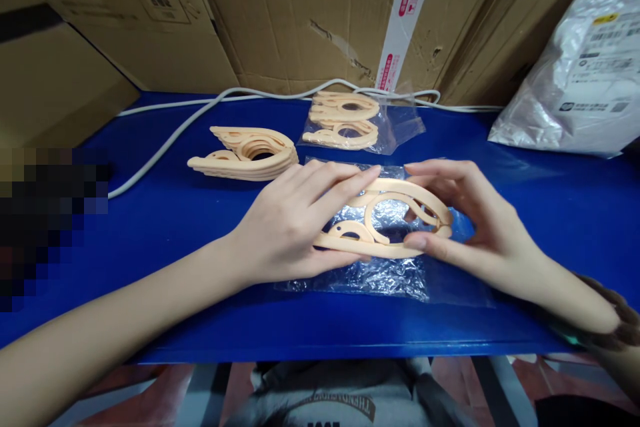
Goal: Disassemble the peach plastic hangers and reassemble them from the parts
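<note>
Partly covering it, the left hand (pixel 293 217) and right hand (pixel 493 230) hold the beige hanger (pixel 383 250).

The left hand (pixel 295 220) and right hand (pixel 487 230) hold a cream curved piece (pixel 370 249) over a clear bag (pixel 380 280) on the blue table (pixel 160 240), near a matching stack (pixel 240 167).

The worktop (pixel 565 193) is plain blue, with a slightly glossy front edge. Left of centre lies a stack of curved beige pieces (pixel 233 165), layered one upon another. Just beside it, further back, sits a clear pouch (pixel 393 130) with similar beige shapes inside. A crinkled transparent bag (pixel 380 277) lies flat nearer the front. White cable (pixel 250 90) runs along the rear, curving forward on the left. At the back right leans a pale plastic parcel (pixel 575 80) bearing a printed label.
</note>
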Demonstrator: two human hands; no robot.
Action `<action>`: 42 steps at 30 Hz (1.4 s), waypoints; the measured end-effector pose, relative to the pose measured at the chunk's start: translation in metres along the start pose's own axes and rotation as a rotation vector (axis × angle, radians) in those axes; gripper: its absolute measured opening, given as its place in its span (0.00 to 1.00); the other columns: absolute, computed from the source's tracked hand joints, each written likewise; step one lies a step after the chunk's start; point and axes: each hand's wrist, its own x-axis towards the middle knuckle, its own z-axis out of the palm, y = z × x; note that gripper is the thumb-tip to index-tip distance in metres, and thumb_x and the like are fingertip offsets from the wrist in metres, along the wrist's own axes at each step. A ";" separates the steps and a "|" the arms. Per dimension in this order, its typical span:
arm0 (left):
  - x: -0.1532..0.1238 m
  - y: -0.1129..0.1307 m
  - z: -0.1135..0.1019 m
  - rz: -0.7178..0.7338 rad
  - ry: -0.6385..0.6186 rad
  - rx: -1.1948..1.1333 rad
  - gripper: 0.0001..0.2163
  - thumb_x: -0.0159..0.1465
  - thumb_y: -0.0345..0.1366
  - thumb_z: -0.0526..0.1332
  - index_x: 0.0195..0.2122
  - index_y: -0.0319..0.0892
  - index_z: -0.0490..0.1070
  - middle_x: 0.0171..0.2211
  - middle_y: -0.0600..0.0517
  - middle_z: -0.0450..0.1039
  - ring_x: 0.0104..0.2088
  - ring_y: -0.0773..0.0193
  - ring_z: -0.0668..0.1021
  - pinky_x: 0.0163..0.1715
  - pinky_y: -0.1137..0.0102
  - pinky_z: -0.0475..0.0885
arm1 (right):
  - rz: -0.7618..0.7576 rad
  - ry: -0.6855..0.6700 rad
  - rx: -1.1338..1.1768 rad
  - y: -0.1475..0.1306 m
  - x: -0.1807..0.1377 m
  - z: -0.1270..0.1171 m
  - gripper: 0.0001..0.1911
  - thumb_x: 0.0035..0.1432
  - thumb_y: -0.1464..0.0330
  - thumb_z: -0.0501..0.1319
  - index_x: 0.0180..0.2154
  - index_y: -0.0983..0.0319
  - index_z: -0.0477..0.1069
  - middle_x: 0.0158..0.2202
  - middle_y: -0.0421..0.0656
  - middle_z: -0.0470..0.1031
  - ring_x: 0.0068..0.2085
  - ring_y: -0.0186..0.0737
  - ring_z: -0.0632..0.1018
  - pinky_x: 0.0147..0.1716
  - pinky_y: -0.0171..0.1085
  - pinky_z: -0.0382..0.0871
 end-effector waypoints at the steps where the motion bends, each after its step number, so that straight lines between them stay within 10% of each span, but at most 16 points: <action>1: 0.000 0.000 0.001 -0.002 0.002 -0.009 0.35 0.65 0.49 0.64 0.66 0.32 0.58 0.55 0.37 0.71 0.55 0.50 0.74 0.55 0.59 0.70 | -0.067 -0.025 -0.047 0.001 0.000 0.001 0.37 0.57 0.58 0.71 0.64 0.50 0.60 0.59 0.45 0.70 0.58 0.51 0.74 0.54 0.47 0.75; 8: 0.002 0.005 0.002 -0.027 0.044 -0.036 0.32 0.66 0.48 0.64 0.64 0.34 0.60 0.54 0.38 0.71 0.51 0.52 0.76 0.51 0.60 0.72 | -0.343 -0.083 -0.363 0.001 0.003 0.004 0.44 0.59 0.61 0.69 0.70 0.48 0.51 0.65 0.48 0.64 0.64 0.56 0.68 0.58 0.54 0.71; 14: 0.002 0.003 0.004 -0.073 -0.036 -0.161 0.51 0.59 0.61 0.65 0.72 0.36 0.42 0.68 0.33 0.55 0.68 0.43 0.61 0.66 0.50 0.59 | -0.207 -0.095 -0.234 0.001 0.001 -0.008 0.42 0.58 0.61 0.69 0.69 0.50 0.54 0.64 0.47 0.65 0.61 0.56 0.71 0.58 0.55 0.72; 18: -0.001 -0.011 -0.003 -0.131 -0.222 -0.276 0.55 0.60 0.63 0.63 0.74 0.45 0.27 0.74 0.37 0.32 0.73 0.41 0.42 0.70 0.43 0.46 | -0.059 -0.110 -0.163 0.014 0.003 -0.046 0.43 0.54 0.55 0.72 0.67 0.46 0.58 0.65 0.41 0.66 0.62 0.54 0.71 0.60 0.49 0.72; 26: -0.017 -0.039 -0.039 -0.251 -0.702 -0.246 0.50 0.60 0.62 0.63 0.74 0.53 0.35 0.75 0.45 0.35 0.72 0.38 0.47 0.67 0.44 0.57 | 0.240 -0.240 -0.432 0.050 -0.005 -0.128 0.39 0.56 0.45 0.66 0.66 0.45 0.62 0.62 0.45 0.70 0.61 0.53 0.72 0.52 0.43 0.75; 33: -0.023 -0.039 -0.040 -0.249 -0.805 -0.180 0.48 0.61 0.62 0.62 0.74 0.53 0.36 0.74 0.43 0.38 0.72 0.40 0.51 0.64 0.46 0.62 | 0.120 -0.324 -0.389 0.042 0.003 -0.097 0.31 0.59 0.48 0.65 0.60 0.51 0.70 0.57 0.50 0.72 0.52 0.57 0.77 0.49 0.56 0.75; 42: -0.022 -0.037 -0.036 -0.266 -0.825 -0.202 0.48 0.62 0.62 0.61 0.74 0.54 0.34 0.74 0.44 0.35 0.72 0.41 0.51 0.65 0.49 0.60 | 0.012 -0.276 -0.623 0.039 0.008 -0.065 0.42 0.61 0.54 0.65 0.70 0.48 0.49 0.64 0.49 0.61 0.60 0.59 0.70 0.56 0.55 0.62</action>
